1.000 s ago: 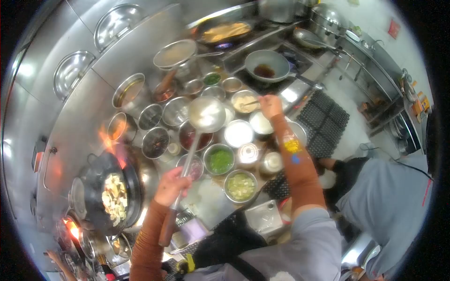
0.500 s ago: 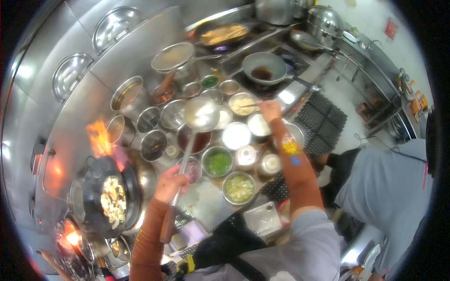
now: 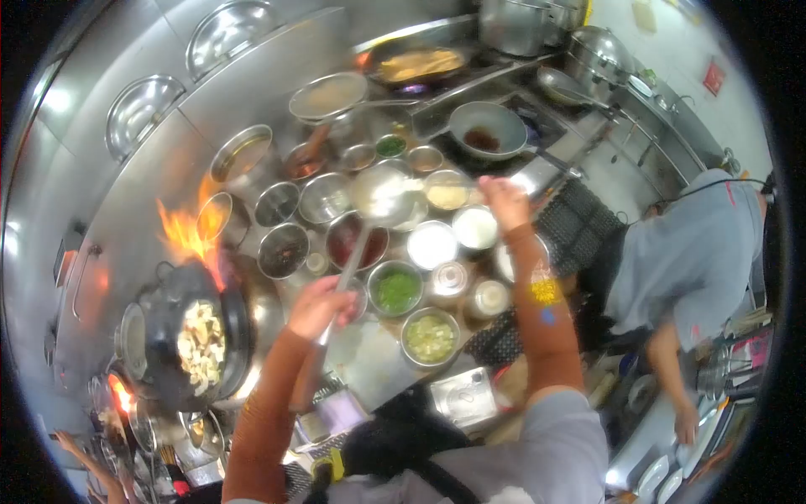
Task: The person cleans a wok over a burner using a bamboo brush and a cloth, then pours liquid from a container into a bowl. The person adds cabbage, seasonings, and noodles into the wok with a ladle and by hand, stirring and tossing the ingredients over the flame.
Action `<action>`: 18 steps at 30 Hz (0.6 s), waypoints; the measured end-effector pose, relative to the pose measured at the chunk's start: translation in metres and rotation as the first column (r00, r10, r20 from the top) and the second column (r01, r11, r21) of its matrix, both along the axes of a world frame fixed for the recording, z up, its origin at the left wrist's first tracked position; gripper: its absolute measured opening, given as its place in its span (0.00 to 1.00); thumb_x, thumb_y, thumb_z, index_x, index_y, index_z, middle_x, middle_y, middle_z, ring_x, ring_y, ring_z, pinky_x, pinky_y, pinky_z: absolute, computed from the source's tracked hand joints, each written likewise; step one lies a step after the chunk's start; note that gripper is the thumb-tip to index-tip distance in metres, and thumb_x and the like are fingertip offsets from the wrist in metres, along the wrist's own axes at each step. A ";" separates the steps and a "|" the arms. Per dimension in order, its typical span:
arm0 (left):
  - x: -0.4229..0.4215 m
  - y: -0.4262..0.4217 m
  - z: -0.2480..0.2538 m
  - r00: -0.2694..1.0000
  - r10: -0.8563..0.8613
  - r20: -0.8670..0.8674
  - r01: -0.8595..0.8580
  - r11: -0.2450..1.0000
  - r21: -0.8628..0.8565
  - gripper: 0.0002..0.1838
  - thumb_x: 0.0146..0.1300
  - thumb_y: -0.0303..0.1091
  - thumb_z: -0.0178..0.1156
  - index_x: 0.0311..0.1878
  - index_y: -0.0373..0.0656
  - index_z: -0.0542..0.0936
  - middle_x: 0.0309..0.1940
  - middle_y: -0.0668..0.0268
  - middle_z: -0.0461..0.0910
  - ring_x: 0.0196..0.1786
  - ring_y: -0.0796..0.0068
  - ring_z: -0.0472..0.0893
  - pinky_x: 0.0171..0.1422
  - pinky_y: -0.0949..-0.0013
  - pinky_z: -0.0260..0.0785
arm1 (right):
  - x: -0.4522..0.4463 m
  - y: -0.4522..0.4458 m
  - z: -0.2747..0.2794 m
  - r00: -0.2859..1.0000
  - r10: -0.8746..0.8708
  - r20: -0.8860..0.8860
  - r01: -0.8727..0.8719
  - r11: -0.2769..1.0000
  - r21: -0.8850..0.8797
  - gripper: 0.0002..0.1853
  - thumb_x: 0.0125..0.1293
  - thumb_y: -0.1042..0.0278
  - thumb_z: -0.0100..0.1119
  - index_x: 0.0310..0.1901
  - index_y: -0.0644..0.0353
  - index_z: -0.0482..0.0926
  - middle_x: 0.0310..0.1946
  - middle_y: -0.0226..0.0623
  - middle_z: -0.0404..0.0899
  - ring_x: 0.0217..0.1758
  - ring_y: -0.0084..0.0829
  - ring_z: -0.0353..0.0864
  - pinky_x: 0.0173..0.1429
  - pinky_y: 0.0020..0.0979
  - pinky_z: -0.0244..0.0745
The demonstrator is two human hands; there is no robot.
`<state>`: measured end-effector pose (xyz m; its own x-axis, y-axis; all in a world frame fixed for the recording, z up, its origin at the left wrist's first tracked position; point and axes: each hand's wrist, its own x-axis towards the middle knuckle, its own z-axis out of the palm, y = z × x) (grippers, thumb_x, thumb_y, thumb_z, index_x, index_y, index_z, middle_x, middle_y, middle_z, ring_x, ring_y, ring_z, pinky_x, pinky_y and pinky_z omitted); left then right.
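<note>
Ladle, bowl forward, handle slanting back

Ladle above the bowls, wok to their left, pan behind.

From my station I see a grey counter crowded with metal bowls; a bowl of chopped greens stands just beside a bowl of pale green chunks. On the floor, a black mat.
</note>
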<state>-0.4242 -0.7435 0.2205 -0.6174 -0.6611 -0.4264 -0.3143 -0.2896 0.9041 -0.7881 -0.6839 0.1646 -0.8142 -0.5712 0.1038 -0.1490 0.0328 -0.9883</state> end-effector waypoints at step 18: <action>0.066 0.010 0.010 0.981 0.194 -0.001 -0.194 0.977 -0.087 0.11 0.57 0.27 0.59 0.43 0.35 0.79 0.25 0.69 0.78 0.22 0.83 0.73 0.25 0.78 0.65 | 0.011 -0.094 -0.059 0.879 0.223 -0.422 -0.184 0.974 0.133 0.17 0.55 0.57 0.61 0.26 0.67 0.82 0.26 0.54 0.80 0.31 0.49 0.81 0.39 0.41 0.75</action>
<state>-0.3583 -0.7338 0.2303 -0.4708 -0.8024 -0.3668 -0.2663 -0.2671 0.9261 -0.7773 -0.7779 0.1057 -0.5649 -0.7421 0.3609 -0.5723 0.0373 -0.8192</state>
